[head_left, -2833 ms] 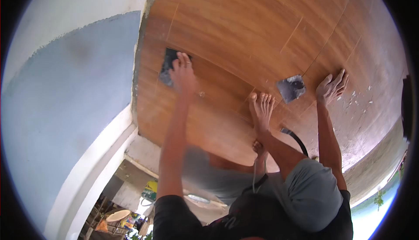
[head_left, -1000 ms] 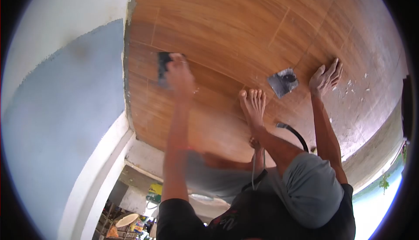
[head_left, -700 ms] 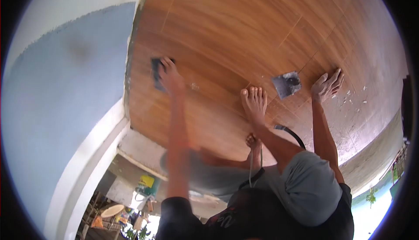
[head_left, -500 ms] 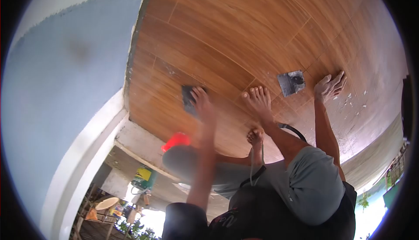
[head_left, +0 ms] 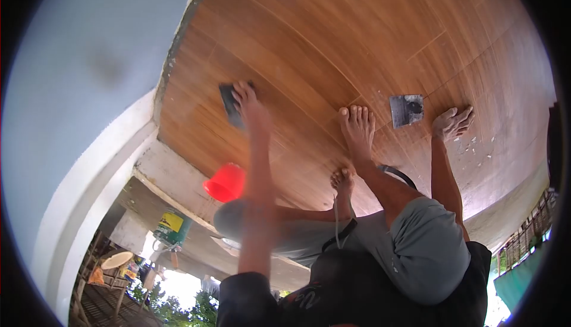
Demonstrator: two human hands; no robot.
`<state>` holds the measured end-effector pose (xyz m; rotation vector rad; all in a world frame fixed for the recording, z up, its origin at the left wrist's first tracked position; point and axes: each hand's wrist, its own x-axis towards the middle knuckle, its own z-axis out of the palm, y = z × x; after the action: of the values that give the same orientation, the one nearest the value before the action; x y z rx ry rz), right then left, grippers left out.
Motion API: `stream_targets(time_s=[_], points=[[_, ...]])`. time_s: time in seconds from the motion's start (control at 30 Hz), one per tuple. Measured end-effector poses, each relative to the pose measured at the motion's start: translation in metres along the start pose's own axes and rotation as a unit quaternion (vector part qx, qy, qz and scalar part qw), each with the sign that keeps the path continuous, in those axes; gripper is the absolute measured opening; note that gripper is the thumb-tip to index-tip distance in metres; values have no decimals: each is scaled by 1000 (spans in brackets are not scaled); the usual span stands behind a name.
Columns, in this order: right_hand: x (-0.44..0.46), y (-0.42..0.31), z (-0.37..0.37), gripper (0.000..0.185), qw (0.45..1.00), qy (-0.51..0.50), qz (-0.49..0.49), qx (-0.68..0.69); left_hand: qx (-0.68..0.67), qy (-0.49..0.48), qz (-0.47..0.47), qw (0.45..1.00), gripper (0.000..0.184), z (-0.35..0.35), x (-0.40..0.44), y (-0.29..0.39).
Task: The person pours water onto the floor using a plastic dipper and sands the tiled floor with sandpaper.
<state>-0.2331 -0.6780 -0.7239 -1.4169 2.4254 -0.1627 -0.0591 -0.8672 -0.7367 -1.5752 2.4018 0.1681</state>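
My left hand is closed on a dark flat square pad, pressed against the wood-patterned tile floor; the forearm is blurred. My right hand lies on the floor at the right, dusty, with its fingers stretched out and nothing held. Just left of it is a second dark square piece with grey smears, lying flat and untouched. My bare foot rests between the two square pieces.
A red container stands near my left knee. The blue wall borders the floor on the left. Beyond the floor edge is a green and yellow bucket. White crumbs lie beside my right hand, and a black curved strip is by my shin.
My left hand has swept the pad about over the floor, lately up and left. The view has shifted, and the red container has come into sight. My right hand stays on the floor.
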Motion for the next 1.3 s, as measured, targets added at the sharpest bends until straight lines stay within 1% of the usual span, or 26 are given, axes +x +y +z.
stream_targets(time_s=[0.07,0.1,0.13,0.17,0.2,0.23,0.27,0.3,0.37,0.47,0.53,0.57,0.67,0.77,0.83,0.87,0.9,0.93,1.0,1.1,1.17,1.23,1.27,1.3], points=[[-9,-5,13,16,1000,15,-2,-23,6,35,33,999,60,-2,38,9],[-5,-1,19,17,999,29,2,-40,8,26,66,997,63,6,25,29],[-2,4,15,17,999,15,6,-31,7,9,96,995,66,21,-18,63],[-3,2,7,18,1000,-7,5,-18,11,-15,121,993,70,27,-51,80],[1,-2,1,18,1000,-24,5,-2,49,-28,118,991,69,19,-39,78],[9,0,-1,17,1000,0,-3,-18,85,-33,118,989,69,4,-2,79],[11,-1,-3,15,999,19,-6,-31,124,-43,120,984,68,-7,16,76],[3,-3,-5,13,999,31,-8,-43,127,-61,116,983,66,-10,9,71],[-10,-2,5,14,999,18,-1,-45,129,-84,105,983,62,-21,2,72],[6,7,15,14,998,38,-10,-53,128,-87,93,984,57,-32,25,90],[-13,1,7,15,999,28,-12,-44,80,-104,113,985,56,-16,-9,85],[-6,2,3,15,998,40,-11,-40,53,-100,122,986,56,-6,-13,83],[1,0,1,16,997,59,-14,-42,22,-27,57,998,58,-36,81,46],[6,3,2,16,998,51,-18,-38,31,-23,30,999,58,-12,17,38],[-19,-1,-4,17,1000,14,-7,-27,108,-132,-14,985,56,20,-82,39],[-13,-3,-6,17,1000,13,-5,-24,105,-97,-21,989,57,66,-135,24],[0,-2,-5,18,999,20,-4,-25,102,-62,-27,992,57,70,-167,28],[3,-1,-3,19,999,30,0,-30,96,-47,-30,994,56,85,-154,0],[-1,-4,3,20,998,41,8,-38,86,-19,-33,996,54,48,-104,-26],[-7,0,-3,19,994,77,-34,-65,273,-80,-17,959,55,60,-131,-35],[3,1,7,18,997,59,-22,-49,389,-94,-8,916,55,77,-117,-33],[-17,-3,2,18,999,9,-5,-36,340,-140,-20,930,57,84,-155,-25],[-12,-5,-2,18,999,-4,-1,-31,228,-149,-50,961,58,86,-166,-13],[-2,-3,-3,17,1000,-10,1,-30,108,-151,-80,979,59,89,-164,-3]])
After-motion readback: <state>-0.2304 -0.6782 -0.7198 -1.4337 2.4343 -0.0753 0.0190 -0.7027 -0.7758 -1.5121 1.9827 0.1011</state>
